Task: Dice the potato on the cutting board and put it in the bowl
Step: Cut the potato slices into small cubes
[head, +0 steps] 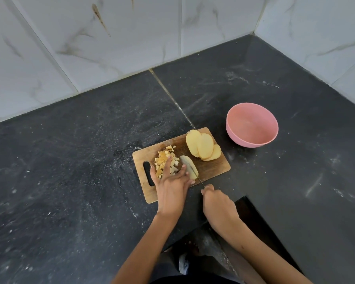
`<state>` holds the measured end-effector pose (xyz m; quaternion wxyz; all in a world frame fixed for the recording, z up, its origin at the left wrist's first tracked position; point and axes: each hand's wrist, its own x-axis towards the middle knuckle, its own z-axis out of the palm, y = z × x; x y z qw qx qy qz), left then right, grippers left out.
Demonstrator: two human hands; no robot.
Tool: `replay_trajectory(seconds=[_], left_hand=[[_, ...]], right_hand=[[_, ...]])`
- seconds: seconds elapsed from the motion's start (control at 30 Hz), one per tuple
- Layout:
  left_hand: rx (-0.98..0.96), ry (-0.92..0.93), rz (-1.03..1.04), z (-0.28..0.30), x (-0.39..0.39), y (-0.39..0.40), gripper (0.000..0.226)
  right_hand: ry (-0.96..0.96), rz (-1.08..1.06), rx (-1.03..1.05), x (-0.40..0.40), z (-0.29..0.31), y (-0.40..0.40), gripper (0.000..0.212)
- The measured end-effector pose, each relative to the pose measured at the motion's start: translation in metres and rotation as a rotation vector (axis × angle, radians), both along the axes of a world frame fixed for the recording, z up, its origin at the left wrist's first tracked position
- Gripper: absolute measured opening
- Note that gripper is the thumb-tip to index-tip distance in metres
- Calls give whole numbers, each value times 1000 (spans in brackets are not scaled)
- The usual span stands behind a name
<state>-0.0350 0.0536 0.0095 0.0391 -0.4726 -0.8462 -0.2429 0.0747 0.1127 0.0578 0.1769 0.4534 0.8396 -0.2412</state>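
Left hand (170, 177) is pressing flat, fingers straight, on the slice (190, 167) at the board's (213, 171) near edge; right hand (215, 201) is gripping the knife (195, 173) mid-cut. Advice: curl fingertips back, cut even strips. Dice (165, 160) piling left, slabs (203, 145) far right, bowl (252, 125) waiting.

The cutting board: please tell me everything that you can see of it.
The board is a brown rectangle that looks wooden, with rounded corners and a slot handle at its left end. It lies flat on the dark counter, left of the pink bowl and apart from it. On it lie potato dice, slices and one more slice under the knife. The left hand rests on it.
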Motion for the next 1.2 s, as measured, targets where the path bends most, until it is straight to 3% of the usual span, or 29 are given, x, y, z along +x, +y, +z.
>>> replay_trajectory(seconds=[0.4, 0.63, 1.2], left_hand=[[-65, 31, -17, 0, 2, -2, 13], [16, 20, 26, 2, 4, -6, 9], [-4, -39, 65, 7, 6, -8, 15]], right_hand=[[15, 35, -25, 42, 4, -1, 34], [197, -45, 36, 0, 9, 10, 31], [57, 23, 31, -33, -5, 10, 23]])
